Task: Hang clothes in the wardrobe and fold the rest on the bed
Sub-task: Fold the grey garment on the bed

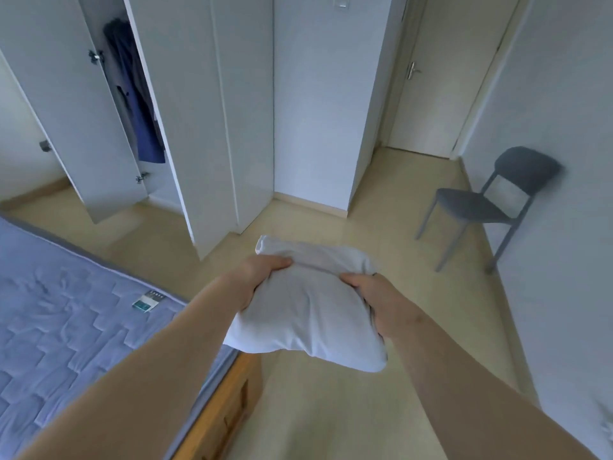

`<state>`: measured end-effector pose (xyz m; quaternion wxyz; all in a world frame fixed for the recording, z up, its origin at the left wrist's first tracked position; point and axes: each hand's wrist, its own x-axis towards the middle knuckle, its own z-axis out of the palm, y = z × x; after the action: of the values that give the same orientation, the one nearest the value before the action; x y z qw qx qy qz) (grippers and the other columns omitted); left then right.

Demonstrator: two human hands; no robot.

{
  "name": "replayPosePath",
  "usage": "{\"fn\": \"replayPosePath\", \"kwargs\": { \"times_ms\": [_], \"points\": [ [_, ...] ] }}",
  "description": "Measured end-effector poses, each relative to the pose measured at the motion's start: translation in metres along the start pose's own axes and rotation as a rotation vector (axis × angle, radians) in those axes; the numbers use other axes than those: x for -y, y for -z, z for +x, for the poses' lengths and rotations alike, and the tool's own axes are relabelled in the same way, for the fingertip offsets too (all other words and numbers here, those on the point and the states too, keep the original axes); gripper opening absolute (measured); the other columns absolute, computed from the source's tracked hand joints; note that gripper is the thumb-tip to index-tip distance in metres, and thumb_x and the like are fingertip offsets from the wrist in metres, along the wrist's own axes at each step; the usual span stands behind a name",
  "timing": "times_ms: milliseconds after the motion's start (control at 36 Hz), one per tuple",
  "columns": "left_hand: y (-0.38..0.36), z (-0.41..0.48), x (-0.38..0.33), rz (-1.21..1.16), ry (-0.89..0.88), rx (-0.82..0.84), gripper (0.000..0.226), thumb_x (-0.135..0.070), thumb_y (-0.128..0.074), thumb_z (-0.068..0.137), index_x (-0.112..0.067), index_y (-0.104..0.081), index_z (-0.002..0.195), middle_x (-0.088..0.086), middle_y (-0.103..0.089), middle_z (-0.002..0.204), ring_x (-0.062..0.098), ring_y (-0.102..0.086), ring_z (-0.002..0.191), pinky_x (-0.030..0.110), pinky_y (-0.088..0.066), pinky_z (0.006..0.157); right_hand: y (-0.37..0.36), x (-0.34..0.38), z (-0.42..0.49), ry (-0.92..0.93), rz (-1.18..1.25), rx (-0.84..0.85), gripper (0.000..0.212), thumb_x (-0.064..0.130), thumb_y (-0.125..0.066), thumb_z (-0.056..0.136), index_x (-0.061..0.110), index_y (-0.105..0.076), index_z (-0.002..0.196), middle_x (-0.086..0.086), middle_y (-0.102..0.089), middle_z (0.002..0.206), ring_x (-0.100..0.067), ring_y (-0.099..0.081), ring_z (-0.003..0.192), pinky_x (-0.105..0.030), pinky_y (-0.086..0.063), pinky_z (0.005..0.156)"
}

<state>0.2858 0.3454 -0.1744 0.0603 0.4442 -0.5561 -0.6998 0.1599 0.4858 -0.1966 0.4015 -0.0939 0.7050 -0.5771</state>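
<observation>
Over floor (331,410) beside bed (66,310), left hand (262,277), right hand (378,300) grip folded white cloth (308,313); wardrobe (199,94) open.

A home bedroom: a bed (66,313) with a bare quilted mattress stands on a wooden frame, and beyond its foot a tall white wardrobe (185,104) shows hung clothes (136,104); a grey chair (491,207) stands right of the wardrobe.

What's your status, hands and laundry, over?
Holding with left grip and right grip: folded white cloth, above the floor by the bed corner. Open wardrobe door, dark clothes hanging inside. To the right, grey chair, off the path.
</observation>
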Motion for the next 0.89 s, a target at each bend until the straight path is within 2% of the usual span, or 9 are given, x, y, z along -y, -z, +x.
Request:
{"fn": "replayPosePath", "kwargs": {
  "times_ms": [56,139,306,472,583,639,722,806,889],
  "points": [
    [-0.011,0.030,-0.022,-0.021,-0.029,0.003,0.014,-0.022,-0.066,0.086,-0.011,-0.056,0.084,0.011,-0.064,0.079,0.023,-0.060,0.070,0.030,-0.045,0.059,0.010,0.019,0.034,0.002,0.002,-0.010,0.039,0.018,-0.065,0.086,0.003,-0.058,0.121,-0.013,-0.065,0.112,-0.029,-0.062,0.100,-0.033,-0.048,0.079],
    [-0.018,0.082,-0.059,-0.033,-0.045,0.001,0.014,-0.021,-0.065,0.086,-0.010,-0.057,0.086,0.012,-0.065,0.080,0.025,-0.062,0.072,0.031,-0.047,0.062,0.014,0.054,0.091,0.025,-0.025,-0.002,0.037,0.019,-0.065,0.085,0.005,-0.060,0.119,-0.011,-0.068,0.108,-0.028,-0.064,0.098,-0.032,-0.050,0.078],
    [0.002,0.193,-0.158,-0.069,-0.073,-0.072,0.018,-0.025,-0.065,0.086,-0.009,-0.057,0.084,0.012,-0.064,0.080,0.025,-0.061,0.071,0.030,-0.043,0.057,-0.009,0.150,0.219,0.099,-0.065,0.058,0.035,0.019,-0.063,0.087,0.008,-0.059,0.120,-0.007,-0.067,0.106,-0.022,-0.064,0.093,-0.028,-0.047,0.065],
    [0.037,0.272,-0.246,-0.100,-0.109,-0.175,0.023,-0.026,-0.066,0.086,-0.006,-0.057,0.095,0.013,-0.064,0.084,0.027,-0.061,0.073,0.031,-0.045,0.060,-0.047,0.237,0.322,0.138,-0.052,0.177,0.018,0.016,-0.060,0.089,0.012,-0.057,0.106,-0.001,-0.064,0.087,-0.014,-0.060,0.075,-0.025,-0.042,0.057],
    [0.077,0.311,-0.287,-0.146,-0.142,-0.308,0.028,-0.025,-0.065,0.086,-0.005,-0.057,0.104,0.012,-0.062,0.083,0.025,-0.059,0.072,0.029,-0.043,0.058,-0.097,0.279,0.385,0.162,-0.085,0.270,0.023,0.015,-0.061,0.088,0.011,-0.057,0.110,-0.006,-0.065,0.093,-0.020,-0.061,0.082,-0.028,-0.047,0.065],
    [0.102,0.328,-0.300,-0.164,-0.157,-0.391,0.022,-0.024,-0.065,0.087,-0.005,-0.057,0.096,0.011,-0.060,0.079,0.024,-0.057,0.068,0.027,-0.041,0.056,-0.130,0.296,0.413,0.180,-0.112,0.327,0.030,0.017,-0.064,0.086,0.008,-0.059,0.114,-0.010,-0.067,0.101,-0.026,-0.063,0.090,-0.033,-0.051,0.077],
    [0.146,0.353,-0.321,-0.222,-0.157,-0.500,0.029,-0.024,-0.066,0.085,-0.004,-0.060,0.104,0.013,-0.063,0.082,0.026,-0.059,0.070,0.028,-0.043,0.058,-0.184,0.322,0.458,0.200,-0.187,0.421,0.037,0.019,-0.066,0.084,0.008,-0.060,0.118,-0.012,-0.068,0.105,-0.029,-0.064,0.097,-0.041,-0.050,0.091],
    [0.192,0.385,-0.338,-0.303,-0.195,-0.652,0.027,-0.023,-0.066,0.086,-0.006,-0.058,0.105,0.012,-0.062,0.081,0.025,-0.058,0.068,0.029,-0.043,0.057,-0.244,0.349,0.507,0.245,-0.242,0.580,0.037,0.018,-0.065,0.085,0.006,-0.060,0.119,-0.013,-0.068,0.107,-0.029,-0.064,0.098,-0.040,-0.050,0.092],
    [0.217,0.393,-0.349,-0.327,-0.183,-0.707,0.030,-0.024,-0.065,0.086,-0.008,-0.056,0.109,0.013,-0.062,0.086,0.026,-0.059,0.071,0.030,-0.044,0.060,-0.282,0.364,0.526,0.269,-0.257,0.665,0.030,0.016,-0.065,0.085,0.007,-0.062,0.113,-0.013,-0.068,0.103,-0.028,-0.065,0.094,-0.034,-0.051,0.083]
  ]
}}
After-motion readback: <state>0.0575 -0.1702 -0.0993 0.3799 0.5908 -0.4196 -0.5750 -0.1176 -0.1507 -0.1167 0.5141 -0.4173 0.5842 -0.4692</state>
